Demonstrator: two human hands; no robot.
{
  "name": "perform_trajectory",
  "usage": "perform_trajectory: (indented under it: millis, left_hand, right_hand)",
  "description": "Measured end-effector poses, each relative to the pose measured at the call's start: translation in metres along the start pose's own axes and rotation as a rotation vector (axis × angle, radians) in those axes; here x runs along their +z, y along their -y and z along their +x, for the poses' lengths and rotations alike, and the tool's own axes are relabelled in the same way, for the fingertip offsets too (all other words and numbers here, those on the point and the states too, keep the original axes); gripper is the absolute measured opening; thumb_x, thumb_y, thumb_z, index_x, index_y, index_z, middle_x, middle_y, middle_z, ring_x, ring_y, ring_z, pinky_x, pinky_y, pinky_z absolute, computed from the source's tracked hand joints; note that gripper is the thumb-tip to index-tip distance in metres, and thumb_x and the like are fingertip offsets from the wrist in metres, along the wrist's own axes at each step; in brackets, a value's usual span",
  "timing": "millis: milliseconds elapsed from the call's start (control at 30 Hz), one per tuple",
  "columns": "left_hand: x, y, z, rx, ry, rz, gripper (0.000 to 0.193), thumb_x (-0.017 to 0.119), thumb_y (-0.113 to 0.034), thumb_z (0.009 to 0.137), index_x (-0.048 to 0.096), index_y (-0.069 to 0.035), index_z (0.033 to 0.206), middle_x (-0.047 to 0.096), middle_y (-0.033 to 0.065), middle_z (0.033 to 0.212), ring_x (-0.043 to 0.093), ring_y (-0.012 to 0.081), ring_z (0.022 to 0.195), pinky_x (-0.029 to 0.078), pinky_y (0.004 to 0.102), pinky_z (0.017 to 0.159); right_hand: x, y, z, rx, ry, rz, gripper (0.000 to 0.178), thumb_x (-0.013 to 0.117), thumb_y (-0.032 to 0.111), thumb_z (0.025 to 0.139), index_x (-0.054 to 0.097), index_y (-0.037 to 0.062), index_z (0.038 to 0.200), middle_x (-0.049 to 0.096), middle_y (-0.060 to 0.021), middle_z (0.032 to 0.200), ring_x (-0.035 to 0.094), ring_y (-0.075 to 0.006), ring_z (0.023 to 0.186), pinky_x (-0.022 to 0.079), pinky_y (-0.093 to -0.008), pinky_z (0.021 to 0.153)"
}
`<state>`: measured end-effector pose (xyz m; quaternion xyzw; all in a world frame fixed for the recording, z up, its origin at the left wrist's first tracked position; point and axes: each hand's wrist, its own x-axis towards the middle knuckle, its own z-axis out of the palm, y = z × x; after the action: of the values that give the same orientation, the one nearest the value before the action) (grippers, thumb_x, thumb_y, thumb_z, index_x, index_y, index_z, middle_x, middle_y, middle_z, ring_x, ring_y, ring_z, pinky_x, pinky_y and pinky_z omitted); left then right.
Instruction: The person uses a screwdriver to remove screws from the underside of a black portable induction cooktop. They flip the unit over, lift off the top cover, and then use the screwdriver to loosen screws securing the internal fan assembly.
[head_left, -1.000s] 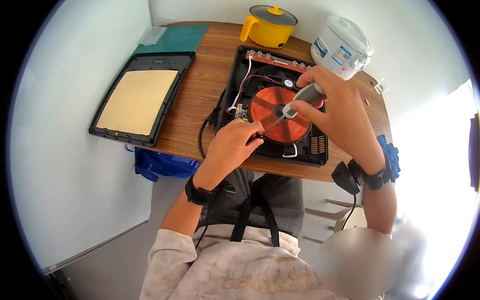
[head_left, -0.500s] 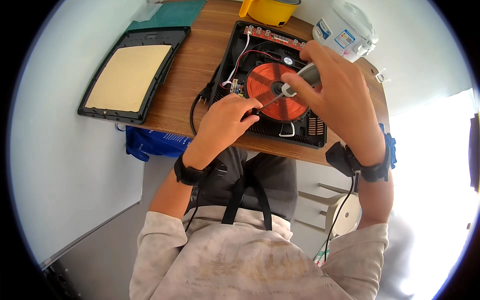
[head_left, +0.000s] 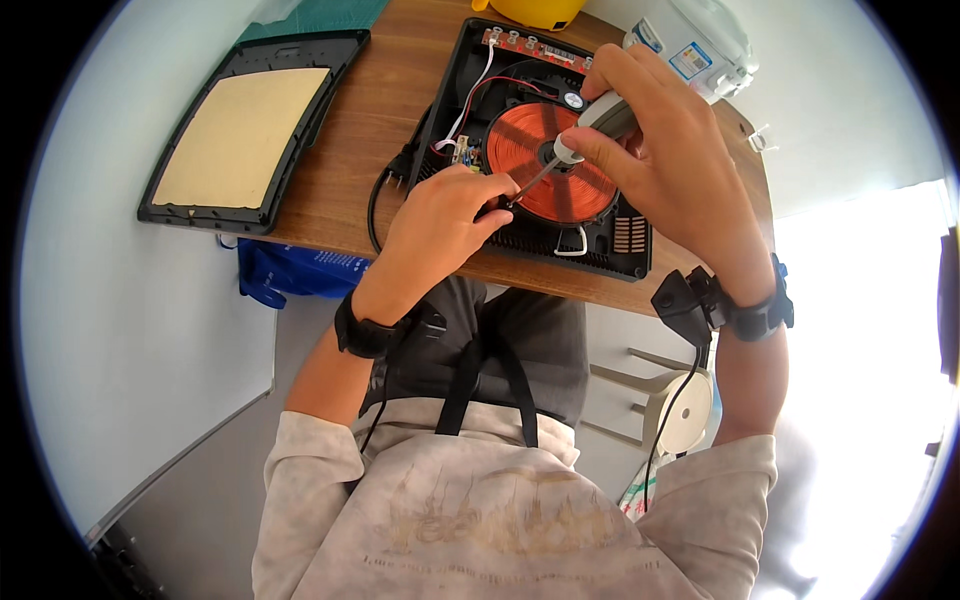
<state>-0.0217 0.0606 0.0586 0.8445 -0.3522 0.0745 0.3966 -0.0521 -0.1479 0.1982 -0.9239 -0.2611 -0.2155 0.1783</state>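
Observation:
The opened black base of an induction cooker (head_left: 628, 262) lies on the wooden table, its round copper coil (head_left: 532, 135) exposed. My right hand (head_left: 672, 160) is wrapped round the thick grey-and-white handle of a screwdriver (head_left: 609, 117). The thin metal shaft slants down over the coil toward the coil's near-left edge. There my left hand (head_left: 432, 215) curls thumb and fingers about the shaft's tip; whatever they pinch is too small and covered to name. A red circuit board (head_left: 516, 40) runs along the base's far side, with thin white and red wires leading from it.
The cooker's black-framed top cover (head_left: 317, 100), cream sheet upward, rests at the table's left. A green mat (head_left: 330, 14), a yellow pot (head_left: 535, 10) and a white rice cooker (head_left: 700, 45) stand farther back. A black power cord (head_left: 373, 215) loops beside the base.
The whole view has shifted slightly, so the table sits higher. The screwdriver's handle has tilted a little with my right hand, and its tip stays by my left fingers at the coil's edge.

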Motion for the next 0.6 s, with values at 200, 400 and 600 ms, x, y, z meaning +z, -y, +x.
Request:
perform_trajectory:
  millis: [200, 400, 600]
  left_hand:
    - [0.003, 0.000, 0.003, 0.020, -0.031, -0.001, 0.024, 0.078, -0.013, 0.084, 0.070, -0.007, 0.106, 0.069, 0.0104, 0.086, 0.065, 0.0306, 0.087, 0.052, 0.0419, 0.076]
    - [0.000, -0.001, -0.001, -0.025, -0.014, 0.010, 0.025, 0.078, -0.014, 0.085, 0.070, -0.007, 0.108, 0.070, 0.0095, 0.084, 0.066, 0.0295, 0.087, 0.053, 0.0415, 0.076]
    - [-0.001, -0.002, 0.001, -0.002, 0.007, 0.035, 0.026, 0.078, -0.015, 0.086, 0.070, -0.006, 0.110, 0.070, 0.0089, 0.084, 0.066, 0.0291, 0.087, 0.053, 0.0411, 0.076]
  right_hand:
    - [-0.004, 0.006, 0.005, 0.073, 0.069, -0.001, 0.025, 0.073, 0.010, 0.090, 0.058, 0.0042, 0.108, 0.060, -0.0075, 0.096, 0.067, -0.0217, 0.075, 0.054, -0.0328, 0.068]
    - [-0.015, 0.038, 0.035, 0.253, 0.375, -0.266, 0.038, 0.065, 0.025, 0.099, 0.046, 0.0052, 0.126, 0.063, -0.0198, 0.110, 0.066, -0.0347, 0.103, 0.055, -0.0425, 0.086]
    - [-0.003, 0.024, 0.020, 0.155, 0.156, 0.005, 0.035, 0.063, 0.019, 0.100, 0.043, -0.0006, 0.120, 0.061, -0.0247, 0.116, 0.063, -0.0395, 0.109, 0.051, -0.0453, 0.091]
